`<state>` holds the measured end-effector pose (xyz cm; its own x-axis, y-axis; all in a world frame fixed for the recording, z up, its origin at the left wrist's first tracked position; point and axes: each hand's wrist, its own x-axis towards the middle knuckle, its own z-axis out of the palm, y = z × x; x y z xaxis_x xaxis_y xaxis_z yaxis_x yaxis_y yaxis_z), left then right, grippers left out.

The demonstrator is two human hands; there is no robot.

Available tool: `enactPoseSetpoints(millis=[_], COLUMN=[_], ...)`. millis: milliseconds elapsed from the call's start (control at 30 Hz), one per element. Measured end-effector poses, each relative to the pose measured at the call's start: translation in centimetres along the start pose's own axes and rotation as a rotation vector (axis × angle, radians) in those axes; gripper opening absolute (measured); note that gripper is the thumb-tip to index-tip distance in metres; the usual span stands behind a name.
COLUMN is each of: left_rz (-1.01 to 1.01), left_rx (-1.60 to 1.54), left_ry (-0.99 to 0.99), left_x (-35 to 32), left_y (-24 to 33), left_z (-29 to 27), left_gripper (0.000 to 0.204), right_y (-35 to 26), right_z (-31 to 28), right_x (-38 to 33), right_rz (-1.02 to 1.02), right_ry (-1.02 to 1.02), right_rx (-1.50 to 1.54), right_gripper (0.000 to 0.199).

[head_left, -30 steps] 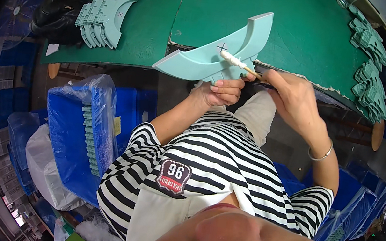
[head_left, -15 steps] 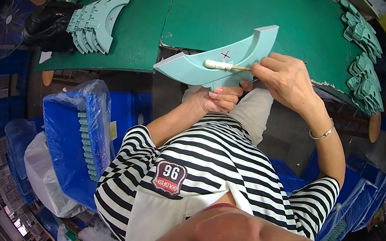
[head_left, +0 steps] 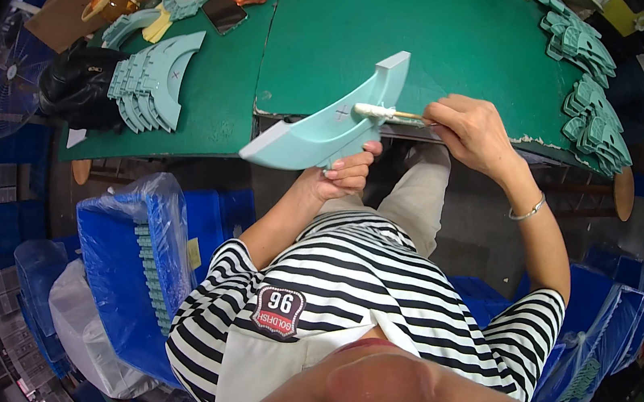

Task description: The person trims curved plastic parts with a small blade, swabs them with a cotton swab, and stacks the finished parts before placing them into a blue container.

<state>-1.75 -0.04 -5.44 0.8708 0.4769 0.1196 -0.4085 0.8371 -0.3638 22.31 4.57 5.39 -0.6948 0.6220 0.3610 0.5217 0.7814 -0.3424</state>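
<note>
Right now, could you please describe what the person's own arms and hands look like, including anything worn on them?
Both arms wear short black-and-white striped sleeves, bare below. The left hand has nothing on it and no glove. The right hand is also gloveless, with a thin silver bracelet at the wrist.

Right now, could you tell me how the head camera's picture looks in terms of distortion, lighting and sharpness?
In the head view, fisheye distortion bends the green table edge and leaves black corners. Lighting is even, without harsh glare. The left hand holding the pale curved part and the right hand with the brush are sharp; the blue bins near the rim look stretched and softer.
</note>
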Motion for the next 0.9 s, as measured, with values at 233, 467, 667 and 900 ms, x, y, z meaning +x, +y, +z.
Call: enactPoseSetpoints(millis=[233,467,667,900], left_rz=[0.677,0.954,1.139,1.3], left_rx=[0.666,0.763,0.58,0.772], left_ry=[0.245,0.548,0.66,0.694], left_x=[-1.9,0.8,11.0,19.3], left_y=[6.7,14.7,19.5,30.3], left_z=[8.9,12.4,12.3,8.8], left_gripper=[0.04,0.032,0.053,0.054], right_y=[1.2,1.8,1.9,2.0], right_z=[0.6,2.1,3.2,5.9], right_x=[-3.6,-6.9,-8.0,-9.4], right_rz=[0.499,0.575,0.581,0.641], right_ry=[0.245,0.306,0.357,0.411], right_rx=[0.252,0.292,0.314,0.406], right_gripper=[0.009,0.01,0.01,0.011])
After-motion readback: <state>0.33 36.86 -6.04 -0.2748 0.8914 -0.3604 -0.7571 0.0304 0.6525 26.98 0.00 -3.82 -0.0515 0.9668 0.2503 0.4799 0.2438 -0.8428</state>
